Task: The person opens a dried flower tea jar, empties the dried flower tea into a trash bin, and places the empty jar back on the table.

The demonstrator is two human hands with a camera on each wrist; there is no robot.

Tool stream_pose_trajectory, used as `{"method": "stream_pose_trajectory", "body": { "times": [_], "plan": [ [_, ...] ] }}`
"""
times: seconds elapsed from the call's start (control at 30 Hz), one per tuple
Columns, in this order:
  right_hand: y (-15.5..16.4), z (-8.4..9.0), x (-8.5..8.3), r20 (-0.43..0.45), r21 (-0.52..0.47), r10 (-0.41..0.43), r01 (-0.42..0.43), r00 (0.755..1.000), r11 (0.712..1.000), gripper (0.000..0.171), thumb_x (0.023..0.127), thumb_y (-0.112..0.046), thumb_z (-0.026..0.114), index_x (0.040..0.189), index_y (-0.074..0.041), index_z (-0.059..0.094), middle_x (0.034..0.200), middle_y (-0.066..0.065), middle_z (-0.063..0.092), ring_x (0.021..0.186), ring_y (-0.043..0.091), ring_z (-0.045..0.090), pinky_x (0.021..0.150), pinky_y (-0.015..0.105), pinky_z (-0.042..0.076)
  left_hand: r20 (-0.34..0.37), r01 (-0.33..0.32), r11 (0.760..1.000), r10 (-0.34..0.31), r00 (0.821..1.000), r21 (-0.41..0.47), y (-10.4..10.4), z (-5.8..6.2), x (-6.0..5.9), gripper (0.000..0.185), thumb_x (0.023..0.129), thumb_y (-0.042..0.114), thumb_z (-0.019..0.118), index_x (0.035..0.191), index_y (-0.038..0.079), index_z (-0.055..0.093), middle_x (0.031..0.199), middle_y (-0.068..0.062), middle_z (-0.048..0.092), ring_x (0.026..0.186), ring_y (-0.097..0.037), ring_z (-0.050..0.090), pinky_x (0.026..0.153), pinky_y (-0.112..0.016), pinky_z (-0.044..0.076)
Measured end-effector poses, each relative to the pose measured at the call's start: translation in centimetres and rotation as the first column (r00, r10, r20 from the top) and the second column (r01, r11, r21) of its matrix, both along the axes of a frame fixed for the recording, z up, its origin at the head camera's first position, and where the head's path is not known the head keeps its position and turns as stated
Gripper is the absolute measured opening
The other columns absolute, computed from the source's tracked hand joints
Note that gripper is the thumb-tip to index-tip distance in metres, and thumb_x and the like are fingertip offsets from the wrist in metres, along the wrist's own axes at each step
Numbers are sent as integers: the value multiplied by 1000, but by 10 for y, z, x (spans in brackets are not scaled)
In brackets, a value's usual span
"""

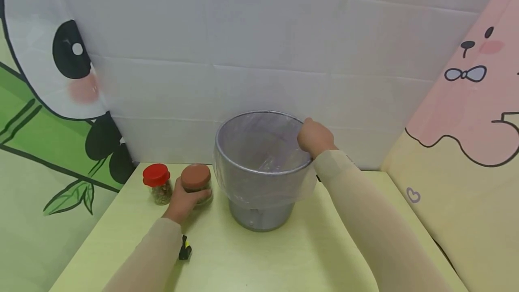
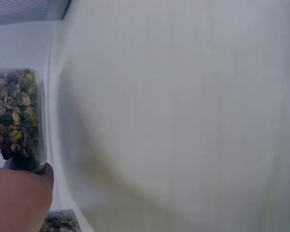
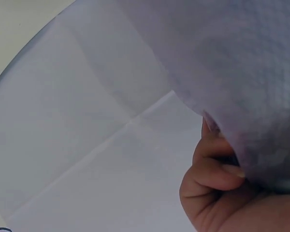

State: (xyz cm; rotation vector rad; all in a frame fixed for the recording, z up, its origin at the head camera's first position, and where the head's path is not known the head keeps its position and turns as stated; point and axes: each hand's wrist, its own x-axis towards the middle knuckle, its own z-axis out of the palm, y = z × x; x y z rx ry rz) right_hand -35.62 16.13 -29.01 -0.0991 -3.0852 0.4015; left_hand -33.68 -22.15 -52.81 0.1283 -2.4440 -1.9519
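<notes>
My left hand [image 1: 181,202] grips a clear jar with a brown lid [image 1: 196,177]. In the left wrist view this jar [image 2: 18,116] is filled with dried yellowish flower buds. A silver mesh trash bin [image 1: 259,217] stands upright, with a translucent plastic bag [image 1: 251,190] lining it and folded down over its rim. At the bin's right rim, my right hand [image 1: 316,138] pinches the bag's edge. The right wrist view shows its curled fingers [image 3: 212,174] against the bag [image 3: 198,58].
To the left of the held jar stands another jar with a red lid [image 1: 156,175]. The pale yellow tabletop [image 1: 259,265] meets a white back wall [image 1: 267,35]. Side panels with a panda [image 1: 44,57] and a pink animal [image 1: 470,111] flank the table.
</notes>
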Motion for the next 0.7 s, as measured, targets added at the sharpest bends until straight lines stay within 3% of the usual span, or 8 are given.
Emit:
{"method": "stream_pose_trajectory", "body": {
  "times": [0.13, 0.33, 0.7],
  "plan": [
    [-1, 1, 0, 5, -9, -13, 13, 1000, 1000, 40, 103, -11, 40, 138, 7, 48, 114, 24, 64, 99, 35, 65, 80, 51, 56, -18, 2, 1000, -2, 1000, 6, 6, 10, 7, 110, 82, 32, 89, 160, 10, 15, 156, -18, 35, 145, -36, 33, 119, -56, 26],
    [-1, -1, -1, 13, 9, -3, 3, 1000, 1000, 45, 103, -11, 38, 143, 8, 45, 120, 26, 64, 105, 38, 65, 81, 53, 57, 6, 13, 999, -14, 1000, 31, 11, 15, 20, 107, 83, 25, 89, 160, 9, 16, 157, -17, 34, 146, -35, 32, 120, -56, 25],
    [-2, 3, 1, 34, 11, -6, 6, 999, 1000, 44, 103, -11, 40, 143, 7, 44, 115, 25, 65, 93, 32, 64, 74, 50, 57, -22, 113, 993, -113, 993, 19, 11, 26, 41, 110, 82, 23, 89, 162, 11, 14, 159, -15, 33, 147, -34, 29, 120, -59, 23]
  ]
}}
